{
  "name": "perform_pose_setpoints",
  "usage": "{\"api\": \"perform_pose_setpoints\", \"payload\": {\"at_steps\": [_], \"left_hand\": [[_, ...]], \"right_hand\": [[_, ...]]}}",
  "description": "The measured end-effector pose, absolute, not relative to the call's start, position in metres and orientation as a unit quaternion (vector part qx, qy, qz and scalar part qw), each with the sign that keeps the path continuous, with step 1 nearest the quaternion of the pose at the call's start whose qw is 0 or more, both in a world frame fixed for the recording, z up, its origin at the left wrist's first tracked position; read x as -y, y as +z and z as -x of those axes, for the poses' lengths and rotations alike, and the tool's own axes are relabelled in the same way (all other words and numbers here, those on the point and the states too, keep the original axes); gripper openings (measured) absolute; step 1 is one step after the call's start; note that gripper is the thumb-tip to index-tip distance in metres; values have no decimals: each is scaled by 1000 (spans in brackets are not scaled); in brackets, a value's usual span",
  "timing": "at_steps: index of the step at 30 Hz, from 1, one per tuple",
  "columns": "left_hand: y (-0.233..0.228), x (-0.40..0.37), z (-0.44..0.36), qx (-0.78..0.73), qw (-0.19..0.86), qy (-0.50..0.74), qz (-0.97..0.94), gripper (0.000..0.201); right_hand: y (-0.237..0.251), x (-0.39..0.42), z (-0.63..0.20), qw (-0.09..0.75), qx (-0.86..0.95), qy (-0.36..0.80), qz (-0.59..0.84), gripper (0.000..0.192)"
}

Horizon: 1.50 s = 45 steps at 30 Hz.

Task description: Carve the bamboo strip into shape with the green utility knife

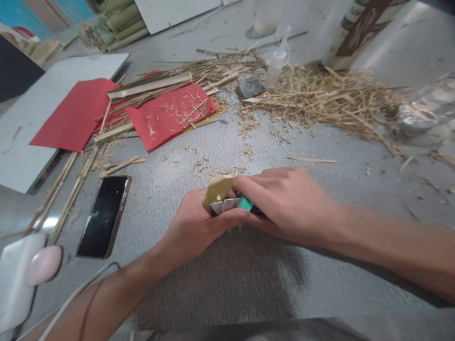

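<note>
My left hand (194, 227) grips a short, thick piece of yellowish bamboo (216, 189) against the grey tabletop (249, 284). Pressed against it from the right, my right hand (287, 201) holds a knife with a green handle (245, 203) and a silver blade (223, 206). The blade lies across my left fingers, touching the bamboo piece. Most of the handle is hidden under my right palm.
A black phone (103, 215) lies left of my hands. Red paper sheets (76, 111) and split bamboo strips (149, 85) lie at the back left. A heap of shavings (327, 97) and a small plastic bottle (277, 64) are behind. A white device with a pink knob (42, 264) sits at the near left.
</note>
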<state>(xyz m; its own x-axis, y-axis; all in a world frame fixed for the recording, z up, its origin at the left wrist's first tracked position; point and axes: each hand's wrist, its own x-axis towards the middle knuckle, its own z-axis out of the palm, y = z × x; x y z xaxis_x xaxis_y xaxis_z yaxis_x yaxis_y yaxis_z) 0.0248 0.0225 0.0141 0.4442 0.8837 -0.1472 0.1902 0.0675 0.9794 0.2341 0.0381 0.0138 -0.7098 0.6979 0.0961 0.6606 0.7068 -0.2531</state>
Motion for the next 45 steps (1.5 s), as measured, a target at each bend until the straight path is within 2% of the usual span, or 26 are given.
{"api": "perform_pose_setpoints", "payload": {"at_steps": [6,19,24,27,31,39,45], "left_hand": [[16,-24,-24,-396,590,310,-632,37],[13,-22,-21,-439,534,262,-674,40],[9,-20,-21,-444,593,267,-616,45],[5,-17,-21,-445,633,283,-567,40],[2,-16,-22,-441,653,308,-533,35],[9,-17,-28,-440,658,330,-514,49],[12,-18,-26,-414,586,317,-621,45]], "right_hand": [[14,-36,-235,121,905,116,392,31],[13,-42,-236,99,924,105,355,34],[11,-41,-235,106,921,80,366,30],[12,-39,-235,116,914,79,381,26],[14,-37,-235,138,907,102,385,29],[17,-36,-233,150,888,165,401,22],[14,-37,-235,136,902,128,390,21]]}}
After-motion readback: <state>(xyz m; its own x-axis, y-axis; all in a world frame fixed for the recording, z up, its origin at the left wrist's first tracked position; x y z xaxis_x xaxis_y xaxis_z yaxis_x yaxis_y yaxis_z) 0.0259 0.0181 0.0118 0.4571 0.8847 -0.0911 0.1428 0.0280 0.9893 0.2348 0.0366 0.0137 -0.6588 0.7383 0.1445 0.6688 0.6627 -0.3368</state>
